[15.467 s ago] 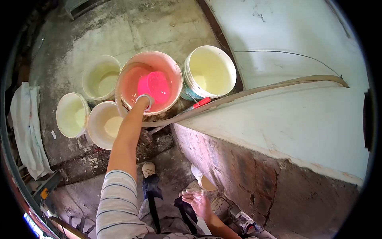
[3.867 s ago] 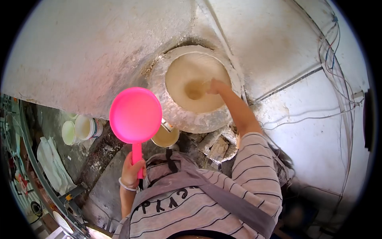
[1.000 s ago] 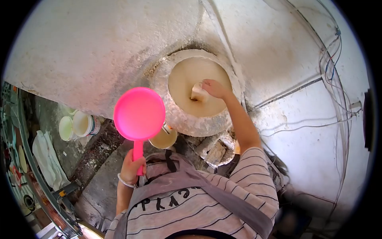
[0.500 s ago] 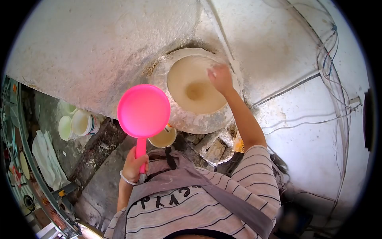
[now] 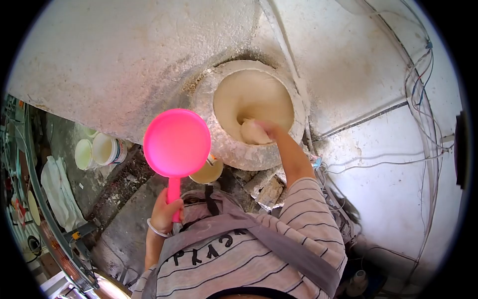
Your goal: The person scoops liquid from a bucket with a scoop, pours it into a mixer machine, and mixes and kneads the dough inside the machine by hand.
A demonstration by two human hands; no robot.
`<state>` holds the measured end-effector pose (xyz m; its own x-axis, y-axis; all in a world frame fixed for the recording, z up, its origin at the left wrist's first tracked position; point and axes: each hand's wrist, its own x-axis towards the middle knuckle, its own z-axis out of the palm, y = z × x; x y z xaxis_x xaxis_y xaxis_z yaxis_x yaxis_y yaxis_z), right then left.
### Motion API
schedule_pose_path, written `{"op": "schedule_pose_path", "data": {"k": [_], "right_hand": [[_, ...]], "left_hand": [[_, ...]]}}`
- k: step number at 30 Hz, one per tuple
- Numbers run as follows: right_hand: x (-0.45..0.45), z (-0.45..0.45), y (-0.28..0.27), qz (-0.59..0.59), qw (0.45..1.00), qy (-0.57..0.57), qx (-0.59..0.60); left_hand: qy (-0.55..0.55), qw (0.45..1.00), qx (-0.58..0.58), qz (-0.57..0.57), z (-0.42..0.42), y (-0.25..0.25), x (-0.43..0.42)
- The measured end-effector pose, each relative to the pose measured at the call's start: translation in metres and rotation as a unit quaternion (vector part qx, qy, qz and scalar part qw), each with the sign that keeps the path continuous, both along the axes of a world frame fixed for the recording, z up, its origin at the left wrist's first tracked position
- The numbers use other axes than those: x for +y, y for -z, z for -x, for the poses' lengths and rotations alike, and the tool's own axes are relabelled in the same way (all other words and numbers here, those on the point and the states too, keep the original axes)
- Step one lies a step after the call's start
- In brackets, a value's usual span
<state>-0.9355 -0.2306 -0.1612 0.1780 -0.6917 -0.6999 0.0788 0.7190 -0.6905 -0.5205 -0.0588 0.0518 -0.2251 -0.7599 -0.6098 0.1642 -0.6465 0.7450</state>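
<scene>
My left hand [image 5: 166,210] grips the handle of a pink dipper [image 5: 177,143], whose round bowl is upright, left of a stone-like round basin [image 5: 249,158]. Inside the basin, cloudy beige liquid [image 5: 259,92] swirls around a dark hollow. My right hand [image 5: 266,130] reaches into the basin's near right part, at the liquid. A pale mass, liquid or some object, covers its fingers, so their shape is hidden.
A bucket of beige liquid [image 5: 206,171] stands below the basin, beside broken blocks [image 5: 270,193]. Pale buckets [image 5: 105,149] and a white sack [image 5: 59,192] are on the floor at left. Cables [image 5: 423,94] hang along the right wall.
My right hand has moved from above the basin's right side down and nearer to me, into the liquid. Long before, the dipper was in a pink tub; now my left hand holds it.
</scene>
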Motion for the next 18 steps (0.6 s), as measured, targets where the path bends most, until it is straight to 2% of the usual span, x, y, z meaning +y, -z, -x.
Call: {"op": "schedule_pose_path", "data": {"k": [3, 4, 5, 6, 9, 12, 15, 16, 18], "right_hand": [[-0.013, 0.003, -0.061, 0.081, 0.993, 0.088, -0.001], [-0.013, 0.001, -0.093, 0.173, 0.979, 0.005, 0.106], [-0.011, -0.001, -0.129, 0.26, 0.939, -0.079, 0.21], [-0.008, -0.004, -0.159, 0.338, 0.874, -0.16, 0.31], [0.002, -0.011, -0.212, 0.483, 0.667, -0.257, 0.506], [0.009, -0.013, -0.233, 0.559, 0.584, -0.101, 0.58], [0.003, -0.013, -0.169, 0.496, 0.585, -0.077, 0.637], [0.01, -0.016, -0.163, 0.431, 0.591, -0.208, 0.649], [0.029, -0.024, -0.152, 0.276, 0.566, -0.453, 0.632]], "left_hand": [[0.007, 1.0, -0.004, 0.009, 0.001, 0.002, -0.005], [0.009, 1.0, -0.006, 0.012, 0.002, 0.002, -0.007], [0.013, 1.0, -0.001, 0.012, 0.004, 0.002, -0.009], [0.016, 1.0, 0.004, 0.013, 0.005, 0.003, -0.011], [0.028, 0.999, 0.021, 0.023, 0.009, 0.001, -0.015], [0.04, 0.998, 0.029, 0.041, 0.013, 0.001, -0.018], [0.052, 0.997, 0.032, 0.051, 0.02, 0.0, -0.025], [0.057, 0.996, 0.032, 0.053, 0.022, 0.0, -0.026], [0.066, 0.996, 0.023, 0.053, 0.023, 0.003, -0.029]]}}
